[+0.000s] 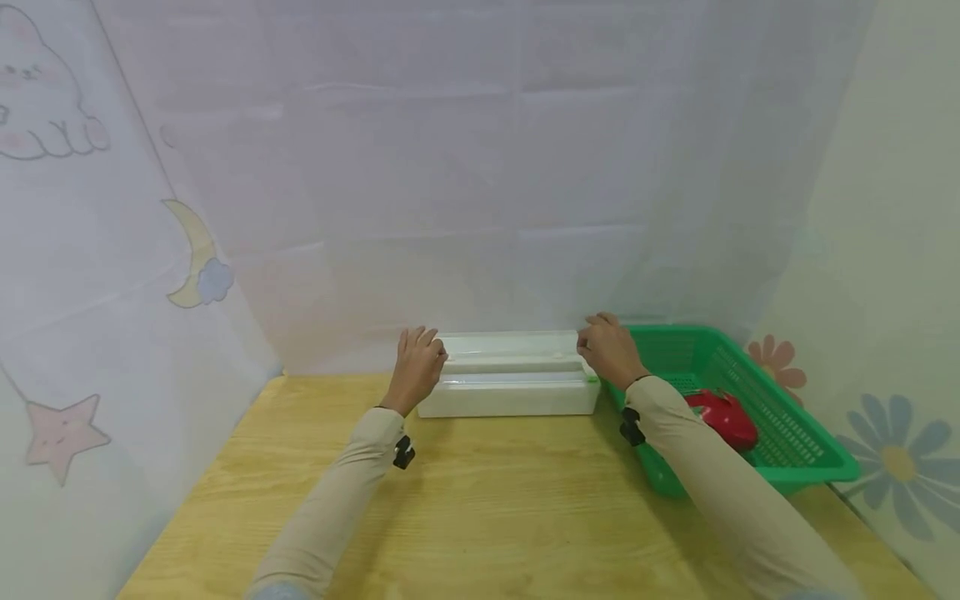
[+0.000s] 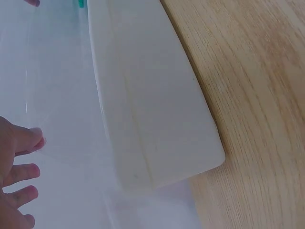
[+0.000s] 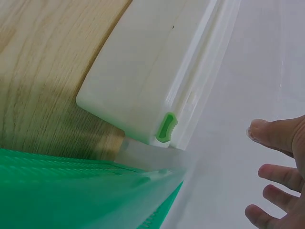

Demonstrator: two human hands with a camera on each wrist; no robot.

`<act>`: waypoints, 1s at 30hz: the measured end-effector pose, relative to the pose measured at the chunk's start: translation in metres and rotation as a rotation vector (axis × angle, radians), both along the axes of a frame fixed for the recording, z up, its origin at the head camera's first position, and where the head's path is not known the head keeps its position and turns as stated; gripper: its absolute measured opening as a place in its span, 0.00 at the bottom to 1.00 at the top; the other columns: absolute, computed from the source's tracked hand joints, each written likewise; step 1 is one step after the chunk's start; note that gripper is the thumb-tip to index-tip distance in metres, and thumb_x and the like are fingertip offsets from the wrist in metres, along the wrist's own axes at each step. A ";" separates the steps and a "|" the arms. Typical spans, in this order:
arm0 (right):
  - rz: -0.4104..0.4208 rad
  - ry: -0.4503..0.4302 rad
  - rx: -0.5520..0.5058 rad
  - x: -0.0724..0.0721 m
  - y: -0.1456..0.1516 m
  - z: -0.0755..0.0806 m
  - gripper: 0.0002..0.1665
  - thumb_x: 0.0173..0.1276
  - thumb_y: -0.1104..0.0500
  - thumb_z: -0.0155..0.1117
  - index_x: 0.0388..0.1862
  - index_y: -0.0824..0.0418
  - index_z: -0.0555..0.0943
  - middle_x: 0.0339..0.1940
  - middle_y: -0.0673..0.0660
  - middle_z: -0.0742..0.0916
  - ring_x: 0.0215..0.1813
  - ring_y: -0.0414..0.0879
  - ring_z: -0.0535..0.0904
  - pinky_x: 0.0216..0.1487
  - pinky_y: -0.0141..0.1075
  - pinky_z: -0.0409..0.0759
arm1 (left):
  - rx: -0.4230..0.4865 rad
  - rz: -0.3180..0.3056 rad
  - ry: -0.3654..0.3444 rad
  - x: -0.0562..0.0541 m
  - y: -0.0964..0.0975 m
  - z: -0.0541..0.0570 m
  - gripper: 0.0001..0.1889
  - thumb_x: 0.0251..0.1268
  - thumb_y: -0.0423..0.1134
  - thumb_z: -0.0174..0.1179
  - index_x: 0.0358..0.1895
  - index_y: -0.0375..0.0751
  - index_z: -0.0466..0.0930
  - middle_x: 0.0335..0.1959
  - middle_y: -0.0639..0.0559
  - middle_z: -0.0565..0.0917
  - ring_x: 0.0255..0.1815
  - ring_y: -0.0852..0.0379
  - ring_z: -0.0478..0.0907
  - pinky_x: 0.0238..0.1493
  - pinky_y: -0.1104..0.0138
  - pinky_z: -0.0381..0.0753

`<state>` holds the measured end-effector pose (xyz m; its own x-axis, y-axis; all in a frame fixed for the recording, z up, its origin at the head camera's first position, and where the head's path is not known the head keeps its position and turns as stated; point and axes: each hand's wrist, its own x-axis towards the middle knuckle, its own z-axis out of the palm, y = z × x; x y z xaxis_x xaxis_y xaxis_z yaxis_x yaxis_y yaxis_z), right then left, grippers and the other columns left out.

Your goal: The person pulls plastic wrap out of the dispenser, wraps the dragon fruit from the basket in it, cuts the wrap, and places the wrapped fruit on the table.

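Note:
A long white cling film dispenser (image 1: 510, 402) stands at the back of the wooden table, with a small green slide cutter (image 3: 167, 128) at its right end. Clear cling film (image 2: 62, 109) spreads up behind it, faintly creased. My left hand (image 1: 417, 367) is above the dispenser's left end, thumb and index finger pinching the film's edge. Over the right end, my right hand (image 1: 609, 350) pinches the film between thumb and index finger. In both wrist views the other fingers are spread apart.
A green plastic basket (image 1: 813, 473) stands right of the dispenser, close by my right forearm, with a red dragon fruit (image 1: 726, 421) inside. White sheeting (image 1: 450, 167) hangs behind the table (image 1: 480, 517). Printed walls rise at both sides.

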<state>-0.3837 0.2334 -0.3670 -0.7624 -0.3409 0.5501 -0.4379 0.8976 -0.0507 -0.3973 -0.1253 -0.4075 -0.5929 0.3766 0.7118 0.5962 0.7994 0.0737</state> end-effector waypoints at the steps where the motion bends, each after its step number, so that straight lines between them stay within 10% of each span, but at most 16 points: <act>1: 0.001 0.002 -0.001 0.001 0.000 0.000 0.03 0.64 0.67 0.71 0.30 0.64 0.88 0.55 0.72 0.84 0.65 0.70 0.71 0.55 0.64 0.76 | -0.002 0.003 0.014 0.000 0.000 0.000 0.04 0.65 0.30 0.66 0.34 0.36 0.80 0.57 0.34 0.80 0.64 0.32 0.70 0.70 0.36 0.57; 15: 0.001 0.006 -0.059 0.007 0.000 0.002 0.03 0.64 0.66 0.71 0.30 0.63 0.86 0.58 0.74 0.82 0.66 0.71 0.70 0.56 0.68 0.72 | -0.001 0.015 0.110 -0.006 -0.003 0.002 0.04 0.66 0.31 0.65 0.34 0.36 0.81 0.54 0.37 0.82 0.64 0.34 0.71 0.69 0.39 0.60; 30: -0.007 0.020 -0.033 0.032 -0.003 0.007 0.04 0.65 0.65 0.70 0.30 0.61 0.86 0.60 0.72 0.81 0.68 0.69 0.67 0.56 0.69 0.70 | 0.031 -0.005 0.120 0.012 -0.009 0.003 0.04 0.66 0.31 0.66 0.35 0.36 0.81 0.56 0.35 0.81 0.65 0.35 0.71 0.71 0.41 0.59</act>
